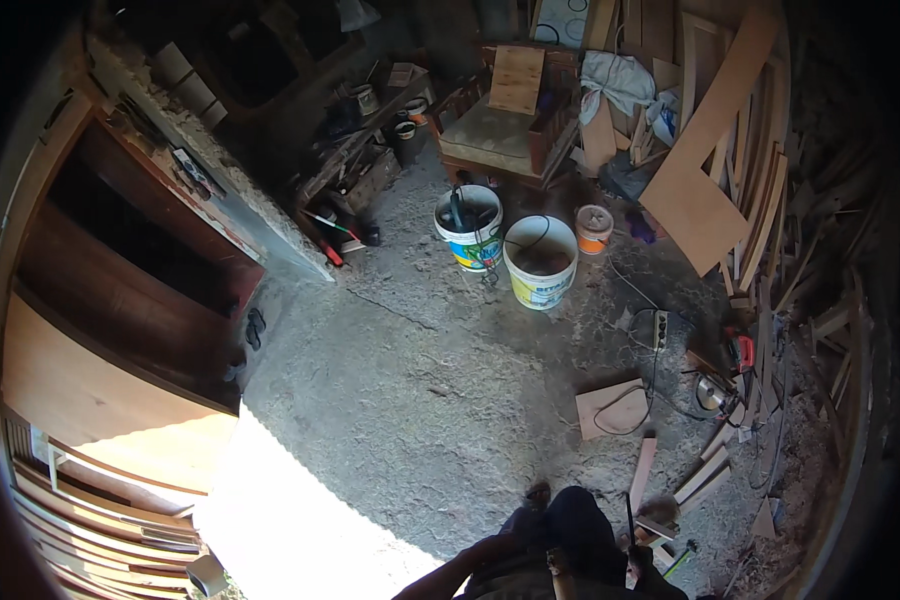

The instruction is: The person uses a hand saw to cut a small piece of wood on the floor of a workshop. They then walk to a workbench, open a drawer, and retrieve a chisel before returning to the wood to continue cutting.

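Note:
My left forearm (462, 568) comes in at the lower edge and reaches toward my dark-clothed thigh (575, 525). The hand at its end is lost against the dark clothing, and its fingers do not show clearly. A short light-brown piece (558, 570), too dim to name, sticks up in front of my body. On the right, my right hand (634, 570) is only partly visible at the lower edge, close to a thin dark rod (630, 520). Whether it grips the rod is unclear. Beside it lies a slim yellow-green thing (682, 556) among wood offcuts.
Two white buckets (540, 262) and a smaller orange-white tub (594, 230) stand ahead, before a cushioned wooden armchair (495, 135). Boards (695, 185) lean at the right. A power strip (660, 330), cables and a metallic power tool (711, 393) lie on the rough floor. Planks (110, 530) are stacked left.

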Motion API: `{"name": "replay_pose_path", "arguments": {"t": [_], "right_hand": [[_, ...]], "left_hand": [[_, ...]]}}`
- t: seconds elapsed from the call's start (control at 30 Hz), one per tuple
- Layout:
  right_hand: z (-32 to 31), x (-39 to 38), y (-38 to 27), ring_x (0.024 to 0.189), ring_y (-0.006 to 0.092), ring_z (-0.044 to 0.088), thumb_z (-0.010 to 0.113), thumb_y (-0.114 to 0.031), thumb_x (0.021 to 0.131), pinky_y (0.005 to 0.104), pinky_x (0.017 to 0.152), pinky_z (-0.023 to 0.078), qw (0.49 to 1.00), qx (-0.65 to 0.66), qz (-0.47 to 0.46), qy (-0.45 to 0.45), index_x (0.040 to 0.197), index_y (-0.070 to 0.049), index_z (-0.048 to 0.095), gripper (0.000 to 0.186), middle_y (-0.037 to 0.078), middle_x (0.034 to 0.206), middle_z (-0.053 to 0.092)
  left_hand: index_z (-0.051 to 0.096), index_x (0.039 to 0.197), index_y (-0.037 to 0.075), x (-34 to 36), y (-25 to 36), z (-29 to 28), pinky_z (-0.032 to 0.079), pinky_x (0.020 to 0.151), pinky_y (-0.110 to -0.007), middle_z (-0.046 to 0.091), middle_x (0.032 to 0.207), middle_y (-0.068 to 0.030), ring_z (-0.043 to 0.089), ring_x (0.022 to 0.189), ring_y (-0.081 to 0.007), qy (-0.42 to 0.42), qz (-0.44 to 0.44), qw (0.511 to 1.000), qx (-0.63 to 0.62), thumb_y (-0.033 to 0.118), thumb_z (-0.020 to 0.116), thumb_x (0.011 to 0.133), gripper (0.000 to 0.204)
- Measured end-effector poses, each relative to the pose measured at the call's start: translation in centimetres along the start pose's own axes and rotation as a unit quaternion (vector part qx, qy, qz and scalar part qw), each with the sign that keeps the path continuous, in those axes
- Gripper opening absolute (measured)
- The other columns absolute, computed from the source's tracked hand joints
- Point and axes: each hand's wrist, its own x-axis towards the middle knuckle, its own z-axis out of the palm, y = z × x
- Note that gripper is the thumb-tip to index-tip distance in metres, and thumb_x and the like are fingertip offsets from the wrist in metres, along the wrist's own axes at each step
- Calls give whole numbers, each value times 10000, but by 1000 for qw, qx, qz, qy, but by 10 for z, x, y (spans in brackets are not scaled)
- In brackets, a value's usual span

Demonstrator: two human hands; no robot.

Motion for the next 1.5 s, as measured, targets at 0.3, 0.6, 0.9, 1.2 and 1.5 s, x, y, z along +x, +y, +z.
{"name": "replay_pose_path", "arguments": {"t": [0.3, 0.6, 0.9, 1.2, 1.5], "right_hand": [[-22, 108, -150, 564, 328, 651, 625, -363, 847, 487, 538, 525, 981, -145, -122, -34, 691, -70, 661, 334, 165, 593, 617], [-6, 194, -284, 538, 194, 560, 642, -386, 918, 377, 500, 455, 944, 302, -63, -116, 672, -82, 637, 391, 69, 635, 624], [96, 186, -587, 799, 352, 716, 649, -348, 775, 451, 671, 543, 979, -192, -59, -42, 776, -28, 726, 329, 221, 817, 708], [191, 135, -762, 814, 343, 716, 677, -389, 810, 438, 669, 532, 993, -64, 96, 7, 824, 67, 668, 456, 252, 869, 703], [295, 132, -862, 847, 350, 712, 636, -370, 840, 449, 719, 540, 997, -45, 56, 0, 864, 10, 711, 388, 237, 885, 707]], "left_hand": [[283, 1528, 62, 10, 17, -140, 282, 1171, -501, 309, 1538, -280, 287, 1430, -459, 62, 8, 998, -33, 415, 564, 948, 735], [343, 1506, 56, 62, 62, -344, 310, 1156, -505, 363, 1507, -286, 334, 1403, -478, 233, 68, 970, 3, 368, 572, 952, 676], [444, 1440, 53, -9, 76, -550, 350, 1132, -484, 348, 1512, -309, 351, 1404, -455, 305, -45, 951, -12, 344, 578, 970, 569], [595, 1288, 22, -49, 48, -809, 487, 978, -434, 655, 1243, -199, 621, 1168, -365, 270, 14, 962, 46, 339, 522, 993, 439], [605, 1269, -9, -105, 191, -979, 496, 974, -341, 682, 1198, -167, 653, 1120, -240, 322, 57, 944, -48, 207, 550, 1015, 338]]}}
